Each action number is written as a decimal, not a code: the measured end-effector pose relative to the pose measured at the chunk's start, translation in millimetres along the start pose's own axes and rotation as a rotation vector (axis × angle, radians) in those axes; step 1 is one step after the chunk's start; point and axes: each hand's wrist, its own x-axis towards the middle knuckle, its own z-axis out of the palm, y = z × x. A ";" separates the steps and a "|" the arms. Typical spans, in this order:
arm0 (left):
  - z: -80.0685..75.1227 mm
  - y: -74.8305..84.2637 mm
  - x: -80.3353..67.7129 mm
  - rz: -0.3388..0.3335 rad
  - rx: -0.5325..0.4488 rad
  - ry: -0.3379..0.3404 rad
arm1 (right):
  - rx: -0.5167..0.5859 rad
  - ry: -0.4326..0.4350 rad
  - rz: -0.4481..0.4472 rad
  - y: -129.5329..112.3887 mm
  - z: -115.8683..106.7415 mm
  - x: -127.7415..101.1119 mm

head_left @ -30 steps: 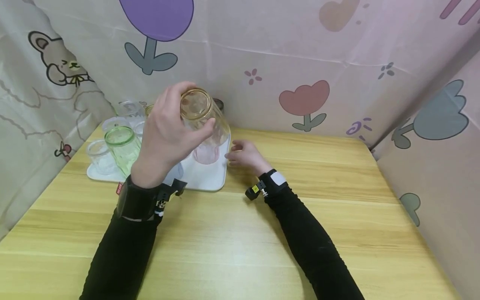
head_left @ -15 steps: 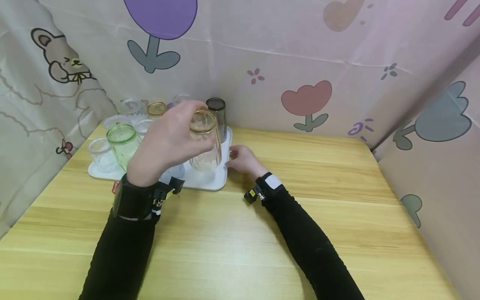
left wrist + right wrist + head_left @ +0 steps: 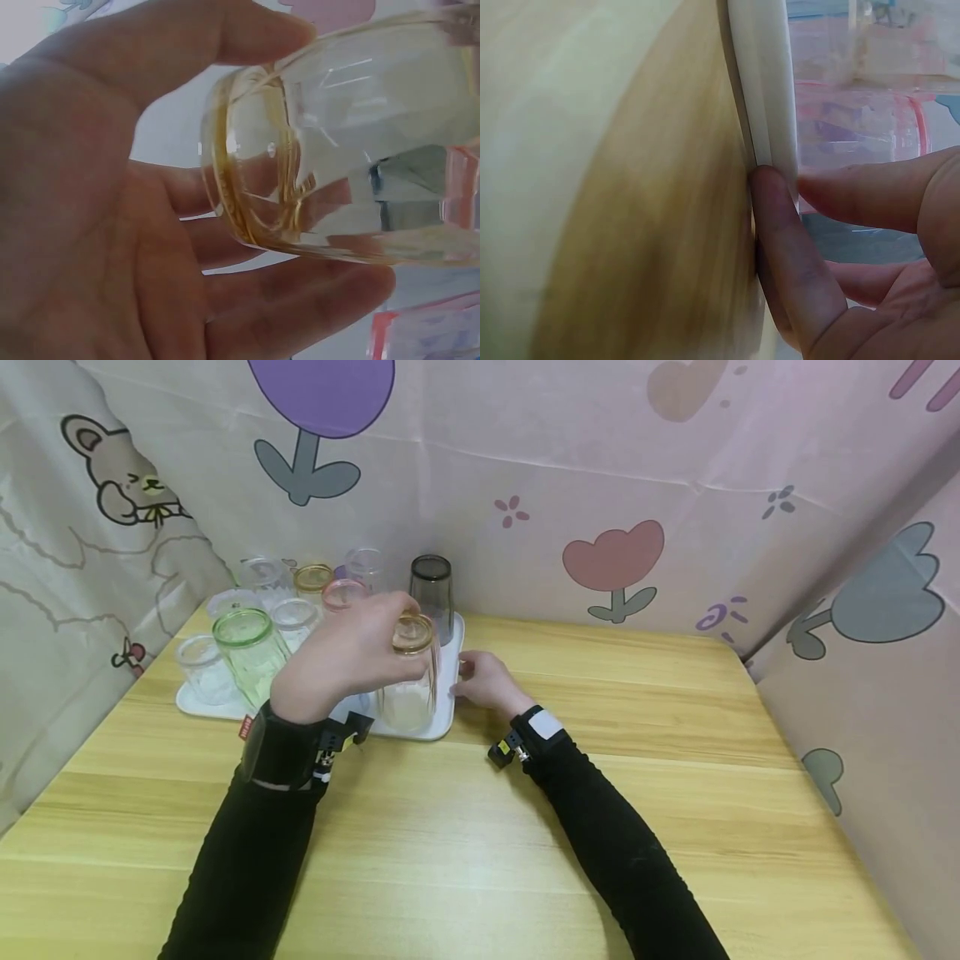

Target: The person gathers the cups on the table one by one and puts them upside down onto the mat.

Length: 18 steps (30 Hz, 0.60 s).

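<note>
My left hand [image 3: 352, 647] grips a clear glass with an amber rim [image 3: 408, 693] from above and the side. The glass stands upright at the front right corner of the white tray [image 3: 444, 714]. In the left wrist view the glass [image 3: 337, 150] lies across my curled fingers [image 3: 300, 300], with the thumb over its top. My right hand [image 3: 483, 681] rests at the tray's right edge. In the right wrist view a finger [image 3: 784, 247] lies along the tray rim [image 3: 761, 82] and the thumb reaches over it.
On the tray stand several more glasses: a green one [image 3: 247, 652], a dark grey one [image 3: 432, 585], a pink one [image 3: 342, 595], an amber one [image 3: 312, 578] and clear ones [image 3: 201, 670]. Patterned cloth walls close in the wooden table [image 3: 600, 827] behind and on both sides.
My left hand has brought the amber-rimmed glass down from a tilt in the air to upright at the tray's front right corner. The right hand has stayed at the tray's edge.
</note>
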 end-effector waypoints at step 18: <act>17.2 -12.1 15.2 -0.001 0.022 -0.055 | -0.009 0.007 0.013 0.2 1.0 0.1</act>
